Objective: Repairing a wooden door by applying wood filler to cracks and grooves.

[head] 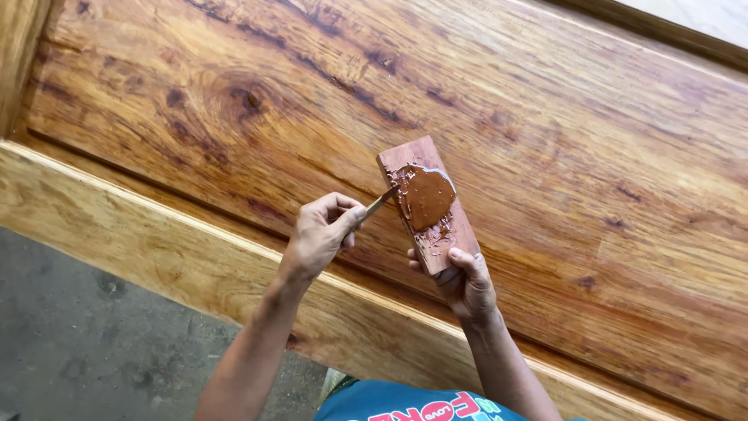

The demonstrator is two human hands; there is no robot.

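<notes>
At the bottom edge of the frame, just right of centre, a strip of your blue shirt (pixel 405 405) shows, with both bare forearms rising from it toward mid-frame. To the lower left lies grey concrete floor (pixel 86 343).

Your left hand (pixel 321 232), a little left of centre, is closed around the handle of a small putty knife (pixel 379 204); the thumb presses along its top. The blade angles up and right, and its tip touches the left edge of the brown filler paste (pixel 425 196).

Your right hand (pixel 466 282), just right of centre and slightly lower, is clamped on the bottom end of a small wooden board (pixel 460 234), thumb over its face, fingers behind it. The board tilts up and to the left, held above the surface beyond it and apart from it. The paste sits as a smooth mound on the board's upper half, with scraped smears below it.

Beyond the hands, a pale raised rail (pixel 156 234) runs diagonally from middle left to lower right. Behind it, a large glossy reddish-brown wooden panel (pixel 545 117), with dark knots and grain, fills most of the frame. A darker moulding (pixel 670 35) crosses the upper right corner.
</notes>
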